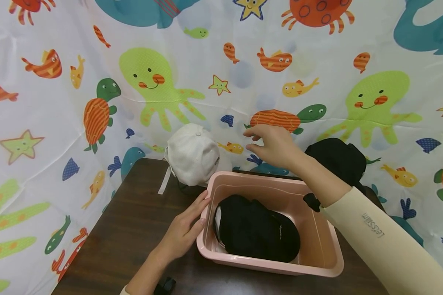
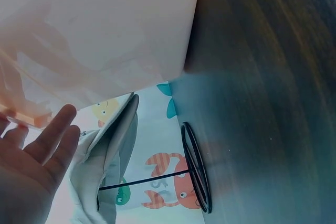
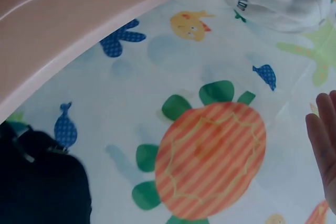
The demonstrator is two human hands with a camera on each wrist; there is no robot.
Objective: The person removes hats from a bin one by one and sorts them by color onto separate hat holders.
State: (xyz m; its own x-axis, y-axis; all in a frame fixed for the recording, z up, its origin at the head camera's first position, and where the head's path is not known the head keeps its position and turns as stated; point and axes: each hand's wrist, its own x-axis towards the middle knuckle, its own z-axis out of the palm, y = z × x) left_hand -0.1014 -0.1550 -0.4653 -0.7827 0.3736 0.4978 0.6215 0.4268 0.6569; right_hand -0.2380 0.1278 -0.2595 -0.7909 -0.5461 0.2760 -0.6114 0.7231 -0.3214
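Note:
A pink plastic bin point(image 1: 319, 262) stands on the table with a black cap point(image 1: 251, 233) lying inside it. My left hand point(image 1: 184, 229) touches the bin's left rim with extended fingers; in the left wrist view, the same hand point(image 2: 37, 166) is against the bin's wall point(image 2: 105, 30). My right hand point(image 1: 271, 143) hovers above the far rim, its fingers loosely bent and holding nothing. Left of it, a white cap point(image 1: 192, 153) sits behind the bin. Another black cap point(image 1: 336, 159) is at the back right, partly hidden by my right forearm.
A black wire stand point(image 2: 197, 169) is under the white cap. The dark wooden table point(image 1: 133, 229) extends left of the bin. A white curtain point(image 1: 206, 61) printed with sea animals hangs close behind the table.

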